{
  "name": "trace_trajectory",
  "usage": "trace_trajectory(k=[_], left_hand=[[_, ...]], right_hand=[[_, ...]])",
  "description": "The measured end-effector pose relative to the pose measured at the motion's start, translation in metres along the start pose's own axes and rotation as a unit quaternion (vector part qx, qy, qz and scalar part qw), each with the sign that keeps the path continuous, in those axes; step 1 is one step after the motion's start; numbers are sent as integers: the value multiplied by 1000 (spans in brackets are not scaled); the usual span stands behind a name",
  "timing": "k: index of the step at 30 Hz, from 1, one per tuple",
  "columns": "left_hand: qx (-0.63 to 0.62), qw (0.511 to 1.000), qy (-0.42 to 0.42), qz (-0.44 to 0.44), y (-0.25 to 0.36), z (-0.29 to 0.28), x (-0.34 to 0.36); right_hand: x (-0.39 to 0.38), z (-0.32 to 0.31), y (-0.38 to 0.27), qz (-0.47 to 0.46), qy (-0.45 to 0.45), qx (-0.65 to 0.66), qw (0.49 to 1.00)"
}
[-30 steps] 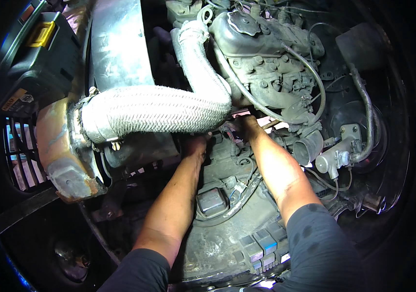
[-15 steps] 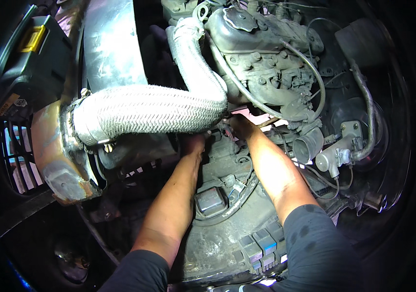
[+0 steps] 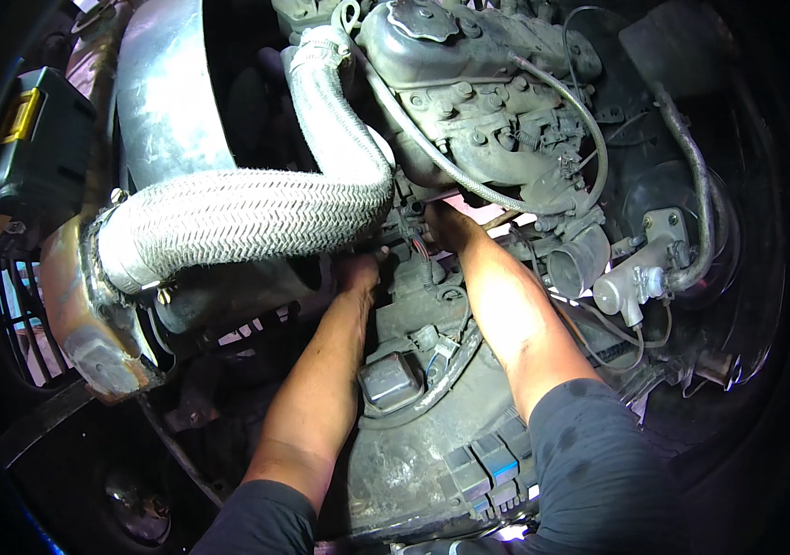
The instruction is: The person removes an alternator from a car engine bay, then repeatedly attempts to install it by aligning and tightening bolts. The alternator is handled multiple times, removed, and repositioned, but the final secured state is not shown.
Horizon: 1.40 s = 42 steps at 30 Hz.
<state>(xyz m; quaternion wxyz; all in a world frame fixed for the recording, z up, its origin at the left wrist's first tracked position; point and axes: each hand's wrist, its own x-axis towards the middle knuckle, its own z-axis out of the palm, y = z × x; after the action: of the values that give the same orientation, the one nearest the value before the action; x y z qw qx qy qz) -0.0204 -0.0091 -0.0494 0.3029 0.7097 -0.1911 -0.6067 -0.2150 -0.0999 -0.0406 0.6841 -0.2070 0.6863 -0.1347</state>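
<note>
Two arms (image 3: pixel 312 398) stretched forward, left hand (image 3: pixel 358 271) near braided hose (image 3: pixel 256 215), right hand (image 3: pixel 445 225) farther in, finger closure impossible to tell

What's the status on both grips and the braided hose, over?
Left grip by lower edge of braided hose; fingers mostly hidden. Right grip in beside engine; any hold unclear. Hose blocks part of the view.

The braided hose (image 3: pixel 256 215) now sits further left in view — baring more wiring (image 3: pixel 421 246).
</note>
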Motion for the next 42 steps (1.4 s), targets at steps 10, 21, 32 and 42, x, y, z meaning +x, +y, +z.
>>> trace_trajectory(k=[10, 21, 32, 42], left_hand=[[-3, 1000, -4, 29, -1, -2, 10], [6, 1000, -29, 3, 2, -7, 9], [197, 961, 72, 178, -31, 2, 21], [-211, 976, -14, -49, 4, -7, 8]], right_hand=[[23, -1, 9, 22, -14, 44, 999], [11, -26, 14, -214, -48, -307, 926], [21, 7, 12, 18, 1, 132, 991], [19, 4, 7, -1, 28, 16, 999]])
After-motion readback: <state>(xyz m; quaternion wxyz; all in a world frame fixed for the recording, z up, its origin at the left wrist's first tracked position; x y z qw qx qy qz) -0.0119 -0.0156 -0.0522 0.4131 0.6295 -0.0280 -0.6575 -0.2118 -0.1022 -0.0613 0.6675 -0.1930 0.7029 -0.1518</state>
